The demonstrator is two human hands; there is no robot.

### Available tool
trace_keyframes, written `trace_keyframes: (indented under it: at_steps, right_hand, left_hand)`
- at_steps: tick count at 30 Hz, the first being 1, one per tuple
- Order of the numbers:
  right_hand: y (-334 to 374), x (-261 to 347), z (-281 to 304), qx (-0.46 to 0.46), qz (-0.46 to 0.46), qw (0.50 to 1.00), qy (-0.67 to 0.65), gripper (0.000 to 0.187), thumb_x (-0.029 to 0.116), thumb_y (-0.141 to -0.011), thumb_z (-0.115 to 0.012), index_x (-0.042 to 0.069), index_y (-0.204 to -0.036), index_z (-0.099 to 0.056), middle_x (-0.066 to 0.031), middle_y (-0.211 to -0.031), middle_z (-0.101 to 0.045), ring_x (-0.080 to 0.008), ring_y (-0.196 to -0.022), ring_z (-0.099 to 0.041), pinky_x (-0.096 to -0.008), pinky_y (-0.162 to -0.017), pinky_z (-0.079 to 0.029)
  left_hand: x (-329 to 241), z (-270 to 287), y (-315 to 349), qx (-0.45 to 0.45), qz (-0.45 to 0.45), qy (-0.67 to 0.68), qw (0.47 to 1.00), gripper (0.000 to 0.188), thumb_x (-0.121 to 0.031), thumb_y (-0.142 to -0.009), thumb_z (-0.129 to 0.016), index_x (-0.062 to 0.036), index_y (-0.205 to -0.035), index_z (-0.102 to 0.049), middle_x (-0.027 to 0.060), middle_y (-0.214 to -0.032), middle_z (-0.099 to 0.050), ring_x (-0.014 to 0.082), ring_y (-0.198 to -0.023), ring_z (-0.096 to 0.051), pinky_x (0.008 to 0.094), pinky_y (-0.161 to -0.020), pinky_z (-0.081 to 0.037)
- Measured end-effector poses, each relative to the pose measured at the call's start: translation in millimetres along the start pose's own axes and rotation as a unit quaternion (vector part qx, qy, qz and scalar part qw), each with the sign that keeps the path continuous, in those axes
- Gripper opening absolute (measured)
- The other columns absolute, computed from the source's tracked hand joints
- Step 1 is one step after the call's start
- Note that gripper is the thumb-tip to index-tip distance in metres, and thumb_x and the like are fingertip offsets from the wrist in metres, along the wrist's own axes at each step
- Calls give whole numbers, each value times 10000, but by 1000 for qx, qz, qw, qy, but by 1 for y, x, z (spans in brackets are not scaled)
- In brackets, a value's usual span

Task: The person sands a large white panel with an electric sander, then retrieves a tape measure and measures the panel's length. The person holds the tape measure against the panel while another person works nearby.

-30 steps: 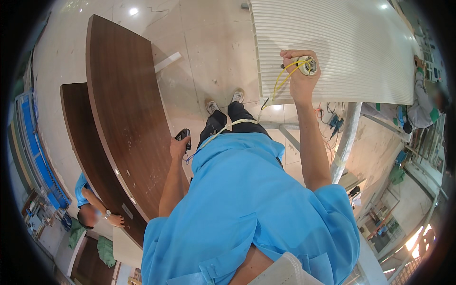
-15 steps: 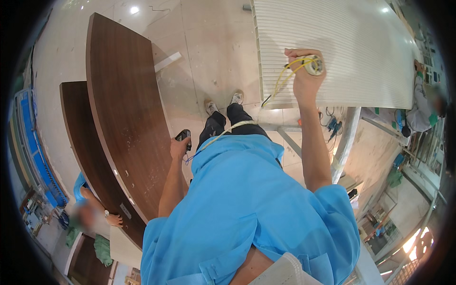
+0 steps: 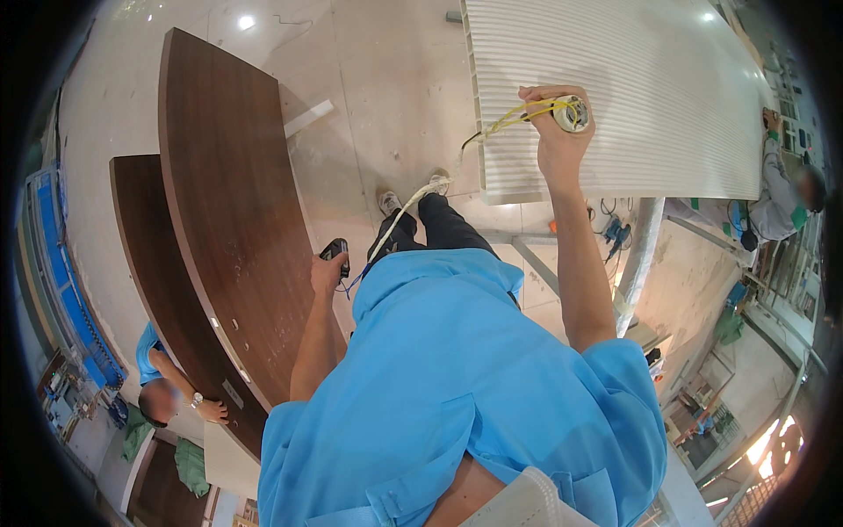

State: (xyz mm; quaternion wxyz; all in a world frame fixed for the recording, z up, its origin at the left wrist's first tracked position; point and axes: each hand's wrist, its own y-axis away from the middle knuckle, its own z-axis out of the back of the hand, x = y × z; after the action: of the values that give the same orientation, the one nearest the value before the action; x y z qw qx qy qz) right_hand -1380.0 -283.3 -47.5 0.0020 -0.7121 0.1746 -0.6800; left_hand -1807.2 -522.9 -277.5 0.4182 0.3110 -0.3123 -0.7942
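Observation:
My right hand is closed round a short white cylinder with an open, hollow-looking end, held above the ribbed white panel. Yellow wires loop out of it and join a cream-sleeved cord. That cord hangs slack across my legs toward my left hand, where blue wire shows. My left hand grips a small black device beside the large dark brown board; its exact kind is unclear.
Two dark brown boards stand on my left, with a co-worker's hand on the outer one. The ribbed white panel lies on a metal frame at right. Blue tools with cables lie below it. Another person is at far right.
The cord has swung away from my shirt and now hangs farther forward, over my shoes. My right hand has shifted slightly left with the white cylinder, and my left hand a little left.

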Motion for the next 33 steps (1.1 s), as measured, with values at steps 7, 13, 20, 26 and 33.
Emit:
trace_keyframes:
  at_steps: [7,13,20,26,33]
  right_hand:
    - [-7,12,-5,-16,28,999,-15,205,-109,-837,-709,-4,-991,-624,-143,-950,-727,-242,-960,-730,-366,-880,-590]
    - [-19,8,0,-1,33,999,-23,196,-110,-863,-705,-34,-1021,-618,-168,-979,-713,-267,-975,-718,-454,-981,-576]
    - [-12,-3,-9,-16,12,1000,21,210,-114,-849,-714,-16,-1012,-625,-158,-963,-718,-249,-958,-725,-413,-938,-594]
    - [-19,57,-4,13,144,989,-42,282,-158,-830,-690,8,-1033,-589,-168,-940,-705,-283,-946,-716,-525,-999,-572]
    - [-19,164,-12,99,372,922,33,310,36,-894,-731,49,-1138,-540,-168,-991,-673,-330,-999,-686,-650,-1054,-489]
  left_hand:
    - [21,10,-23,43,8,218,975,686,-365,-722,-831,71,-1206,-619,164,-965,-725,231,-765,-726,348,-665,-571]
    - [31,25,-19,24,11,233,972,581,-303,-745,-833,72,-1143,-635,121,-852,-719,193,-658,-701,310,-588,-548]
    - [28,29,-18,56,16,245,968,467,-307,-834,-779,38,-1117,-642,126,-850,-693,223,-634,-692,363,-538,-575]
    - [-48,78,30,246,-110,586,765,769,-419,-761,-798,-11,-1366,-556,192,-1146,-682,293,-957,-726,437,-710,-626]
    - [-266,139,98,587,-416,507,475,1058,-444,-623,-904,-77,-1517,-475,327,-1592,-329,364,-966,-707,396,-745,-595]
